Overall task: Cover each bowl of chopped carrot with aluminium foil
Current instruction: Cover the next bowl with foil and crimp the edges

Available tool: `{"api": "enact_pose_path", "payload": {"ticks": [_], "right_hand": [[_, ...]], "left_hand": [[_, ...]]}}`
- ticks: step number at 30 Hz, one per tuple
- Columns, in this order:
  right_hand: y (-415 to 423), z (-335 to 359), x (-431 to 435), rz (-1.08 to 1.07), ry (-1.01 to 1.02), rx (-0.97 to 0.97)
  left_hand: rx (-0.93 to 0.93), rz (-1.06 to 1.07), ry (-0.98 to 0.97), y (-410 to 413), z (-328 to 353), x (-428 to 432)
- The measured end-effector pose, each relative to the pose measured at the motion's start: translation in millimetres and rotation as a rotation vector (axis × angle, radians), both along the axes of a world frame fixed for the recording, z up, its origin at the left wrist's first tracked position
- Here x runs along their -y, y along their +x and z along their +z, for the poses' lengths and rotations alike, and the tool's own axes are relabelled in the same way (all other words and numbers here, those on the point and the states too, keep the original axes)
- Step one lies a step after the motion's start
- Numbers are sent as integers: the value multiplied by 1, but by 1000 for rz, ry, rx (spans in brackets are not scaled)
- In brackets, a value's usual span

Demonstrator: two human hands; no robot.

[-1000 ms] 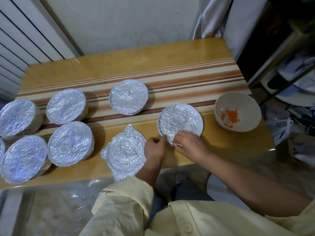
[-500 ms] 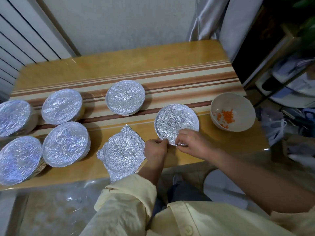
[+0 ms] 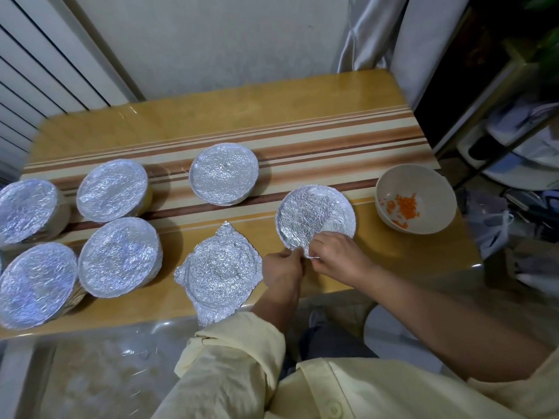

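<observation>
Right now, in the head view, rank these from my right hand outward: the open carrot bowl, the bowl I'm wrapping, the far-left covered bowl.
1. Bowl being wrapped, under the right hand.
2. Open carrot bowl, to its right.
3. Far-left covered bowl, opposite side.

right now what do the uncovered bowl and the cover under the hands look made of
Uncovered bowl: cream, smooth with a soft sheen, likely ceramic or melamine, unclear which. Cover pinched by left hand and right hand: aluminium foil, silver, finely crinkled, glinting.
</observation>
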State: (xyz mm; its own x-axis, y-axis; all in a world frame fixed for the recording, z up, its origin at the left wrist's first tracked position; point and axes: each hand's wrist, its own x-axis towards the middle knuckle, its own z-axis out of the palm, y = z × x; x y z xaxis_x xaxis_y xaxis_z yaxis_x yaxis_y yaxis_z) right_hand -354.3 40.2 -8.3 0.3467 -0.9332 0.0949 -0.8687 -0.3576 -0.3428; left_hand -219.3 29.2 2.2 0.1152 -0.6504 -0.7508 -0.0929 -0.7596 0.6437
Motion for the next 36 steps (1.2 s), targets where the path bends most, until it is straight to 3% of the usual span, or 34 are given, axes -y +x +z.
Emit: {"api": "enact_pose_path", "payload": {"ticks": [6, 13, 22, 30, 36], "right_hand": [[1, -4, 2, -18, 5, 12], [1, -5, 3, -36, 34, 17], [3, -6, 3, -44, 21, 71], [6, -4, 2, -91, 20, 118], [7, -2, 3, -58, 27, 141]], "left_hand": [[183, 21, -38, -2, -23, 12], [285, -131, -99, -1, -30, 17], [361, -166, -122, 0, -15, 20], [288, -114, -107, 1, -18, 19], [435, -218, -148, 2, -12, 24]]}}
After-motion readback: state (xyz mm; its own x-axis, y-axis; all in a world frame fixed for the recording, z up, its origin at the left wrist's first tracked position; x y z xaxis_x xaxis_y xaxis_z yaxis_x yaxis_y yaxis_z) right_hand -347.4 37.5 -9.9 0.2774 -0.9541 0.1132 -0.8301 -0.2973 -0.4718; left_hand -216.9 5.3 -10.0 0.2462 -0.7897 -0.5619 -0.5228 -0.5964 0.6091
